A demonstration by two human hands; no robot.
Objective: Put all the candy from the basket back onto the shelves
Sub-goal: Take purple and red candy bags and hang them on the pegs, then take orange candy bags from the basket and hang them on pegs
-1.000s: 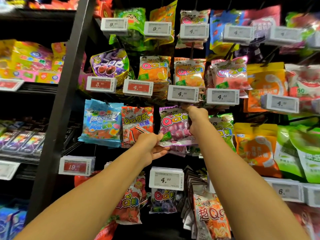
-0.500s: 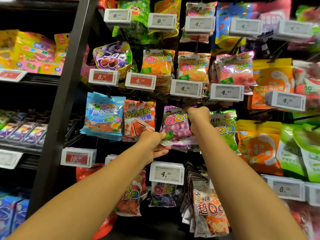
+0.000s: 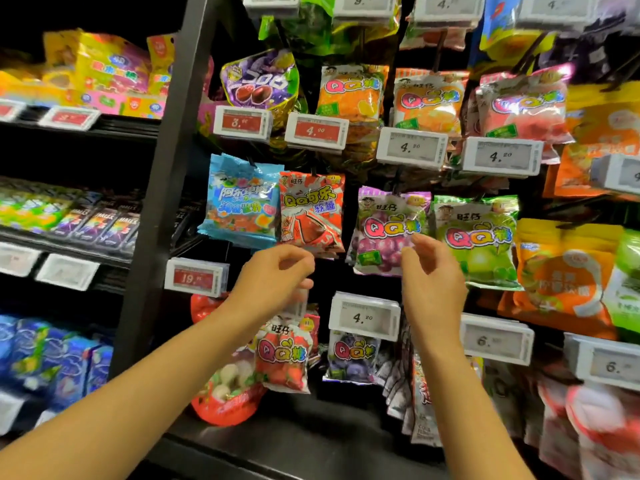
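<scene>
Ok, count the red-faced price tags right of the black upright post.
3: one under the purple foil bag, one just right of it, one lower, beside the post, left of the left hand. A tag behind that hand is mostly hidden.

Open gap between left hand (image 3: 277, 271) and right hand (image 3: 427, 271); purple grape bag (image 3: 388, 233) hangs just beyond right fingertips, red cola bag (image 3: 311, 213) just above left hand, price tag (image 3: 363, 317) below the gap, black upright post (image 3: 162, 188) well left.
</scene>
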